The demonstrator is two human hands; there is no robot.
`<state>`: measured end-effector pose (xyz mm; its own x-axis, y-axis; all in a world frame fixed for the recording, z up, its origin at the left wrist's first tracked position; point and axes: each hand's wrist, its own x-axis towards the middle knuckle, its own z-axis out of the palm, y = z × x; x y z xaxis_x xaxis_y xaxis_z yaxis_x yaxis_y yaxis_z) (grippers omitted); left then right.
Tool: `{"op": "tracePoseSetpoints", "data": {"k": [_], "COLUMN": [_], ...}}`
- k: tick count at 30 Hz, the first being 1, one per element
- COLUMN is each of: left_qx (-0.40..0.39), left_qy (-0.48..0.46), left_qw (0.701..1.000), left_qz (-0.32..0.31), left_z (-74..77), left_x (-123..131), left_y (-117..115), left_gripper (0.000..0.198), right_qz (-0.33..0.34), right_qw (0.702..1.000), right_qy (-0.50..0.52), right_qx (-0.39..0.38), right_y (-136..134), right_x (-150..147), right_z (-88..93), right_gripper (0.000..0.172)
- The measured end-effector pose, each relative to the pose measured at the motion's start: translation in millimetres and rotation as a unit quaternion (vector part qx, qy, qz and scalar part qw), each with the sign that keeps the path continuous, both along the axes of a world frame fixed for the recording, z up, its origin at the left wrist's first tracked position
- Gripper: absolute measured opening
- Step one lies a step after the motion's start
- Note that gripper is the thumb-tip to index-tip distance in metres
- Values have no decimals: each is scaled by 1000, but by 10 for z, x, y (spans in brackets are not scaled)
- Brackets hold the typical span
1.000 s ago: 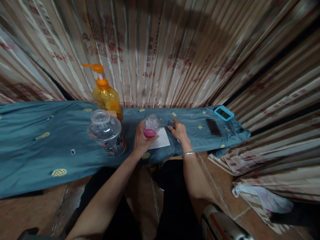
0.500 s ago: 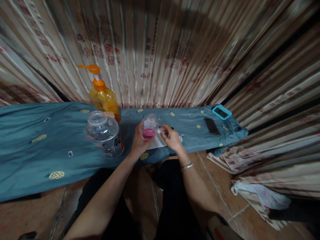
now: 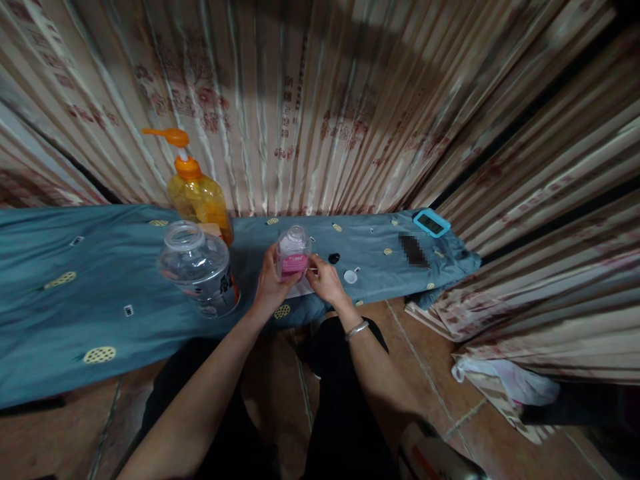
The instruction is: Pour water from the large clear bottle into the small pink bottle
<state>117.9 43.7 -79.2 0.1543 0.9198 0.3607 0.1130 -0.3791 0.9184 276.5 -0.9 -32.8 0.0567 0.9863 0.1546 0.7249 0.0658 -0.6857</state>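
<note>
Beside clear jar (image 3: pixel 197 267) and pump bottle (image 3: pixel 197 195), left hand (image 3: pixel 269 285) and right hand (image 3: pixel 326 283), fingers clasped around small bottle (image 3: pixel 293 250).

Both bare arms stretch forward and draw close together at the hands. The left hand (image 3: pixel 270 288) is curled in a firm grasp, with the thumb on the near side. The right hand (image 3: pixel 325 283) sits just beside it, fingertips pinched and pointing left, and the right wrist (image 3: pixel 350 319) is slightly bent.
</note>
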Motion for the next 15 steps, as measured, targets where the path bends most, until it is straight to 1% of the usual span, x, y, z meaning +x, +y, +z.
{"op": "tracePoseSetpoints", "data": {"k": [5,9,12,15], "left_qx": [15,22,32,32], "left_qy": [12,44,52,51], "left_qw": [1000,998,997,997], "left_qz": [8,37,45,47], "left_z": [-12,47,146,287], "left_x": [-24,-68,-139,-273], "left_y": [-29,-97,-256,-546], "left_gripper": [92,99,96,85], "right_qz": [-15,-32,-51,-82], "right_qw": [1000,999,998,996], "right_qy": [12,18,21,29], "right_qx": [-17,-8,12,34], "right_y": [-17,-49,-134,-297], "right_x": [52,108,167,229], "right_z": [2,-2,17,43], "right_gripper": [38,38,37,40]}}
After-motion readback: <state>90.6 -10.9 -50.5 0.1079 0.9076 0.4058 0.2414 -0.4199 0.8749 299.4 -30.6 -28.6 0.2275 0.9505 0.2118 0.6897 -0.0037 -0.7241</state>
